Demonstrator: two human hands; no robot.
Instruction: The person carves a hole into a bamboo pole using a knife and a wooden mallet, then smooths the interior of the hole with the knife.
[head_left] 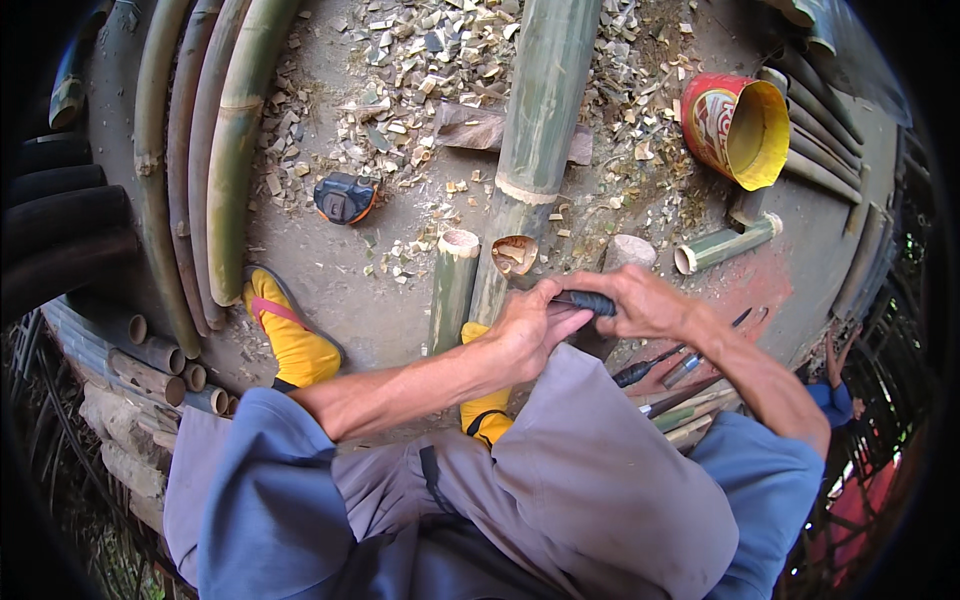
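Observation:
Above my raised knee my two hands meet at a dark handle wrapped in black [588, 302]. My right hand [640, 303] is closed around it. My left hand [525, 325] pinches at its other end, some fingers stretched underneath; any blade is hidden. Just beyond the hands lies a thick green bamboo pole [545, 95], its pale cut rim toward me. A narrower bamboo length extends from it, with a scooped notch [514, 256]. Left of that is a short bamboo piece [456, 285] with a pale end. A pale stub end [630, 252] shows beyond my right hand.
Wood chips [430, 60] litter the ground. A tape measure [346, 198] lies left of centre; a red-and-yellow can [735, 130] is tipped at right, near a T-shaped bamboo piece [730, 245]. Hand tools [685, 368] lie beside my right knee. Long bamboo poles [235, 150] line the left.

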